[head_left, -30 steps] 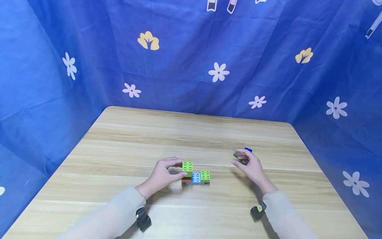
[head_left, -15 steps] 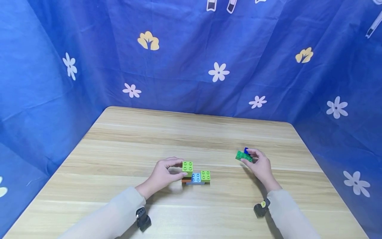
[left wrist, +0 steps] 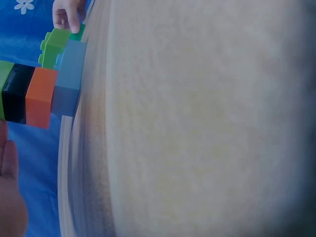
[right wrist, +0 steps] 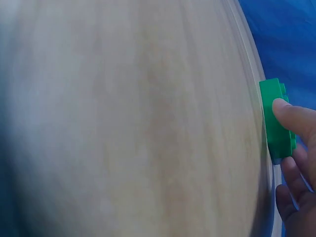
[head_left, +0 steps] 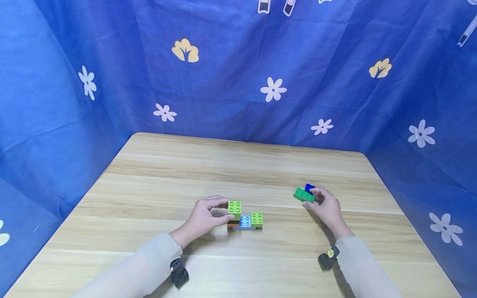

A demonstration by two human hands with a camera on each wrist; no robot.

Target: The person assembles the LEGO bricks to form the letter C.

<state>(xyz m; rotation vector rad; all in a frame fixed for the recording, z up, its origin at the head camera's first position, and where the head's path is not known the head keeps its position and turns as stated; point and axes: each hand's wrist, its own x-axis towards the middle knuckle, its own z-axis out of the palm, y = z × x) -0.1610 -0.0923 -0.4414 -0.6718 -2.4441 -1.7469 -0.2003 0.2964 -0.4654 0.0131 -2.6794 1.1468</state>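
Note:
My left hand (head_left: pixel 204 216) grips the upper left part of a toy brick build, thumb in front and fingers behind. Its raised end stacks a lime-green brick (head_left: pixel 234 210), a black brick (left wrist: pixel 19 93) and an orange brick (left wrist: pixel 41 96) on a light-blue brick (head_left: pixel 244 222). Another lime-green brick (head_left: pixel 256 219) sits on the right end. Further back on the right, my right hand (head_left: pixel 328 210) pinches the right end of a green brick (head_left: pixel 302 194) with studs up, its thumb on the near side. A dark-blue brick (head_left: pixel 308 187) lies just behind, partly hidden by the fingers.
The bricks are on a wood-grain table (head_left: pixel 208 165). Blue curtains (head_left: pixel 223 82) with flower prints close off the back and both sides. A black wrist camera (head_left: pixel 179 273) is strapped to my left wrist and another camera (head_left: pixel 327 260) to my right.
My right hand has shifted right and slightly toward me, uncovering much of the green brick, now a little further right. My left hand and the brick build have stayed in place.

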